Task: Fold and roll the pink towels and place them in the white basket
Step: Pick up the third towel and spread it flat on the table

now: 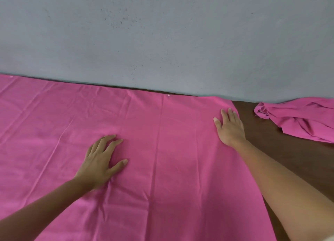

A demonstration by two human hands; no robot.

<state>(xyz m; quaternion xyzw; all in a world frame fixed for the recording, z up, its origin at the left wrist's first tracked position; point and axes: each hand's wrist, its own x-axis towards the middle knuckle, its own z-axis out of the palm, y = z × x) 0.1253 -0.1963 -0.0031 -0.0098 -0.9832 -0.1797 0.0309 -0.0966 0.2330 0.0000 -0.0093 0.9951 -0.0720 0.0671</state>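
A large pink towel point(162, 150) lies spread flat over a dark brown table, creased with fold lines, reaching from the left edge of view to right of centre. My left hand point(101, 161) rests palm down on the towel near its middle, fingers spread. My right hand point(230, 127) lies flat near the towel's far right corner, fingers straight and pressing the cloth. A second pink towel point(300, 119) sits crumpled at the far right of the table. No white basket shows in view.
A grey wall point(162, 38) rises directly behind the table's far edge. Bare brown table surface point(271, 143) shows between the spread towel and the crumpled one.
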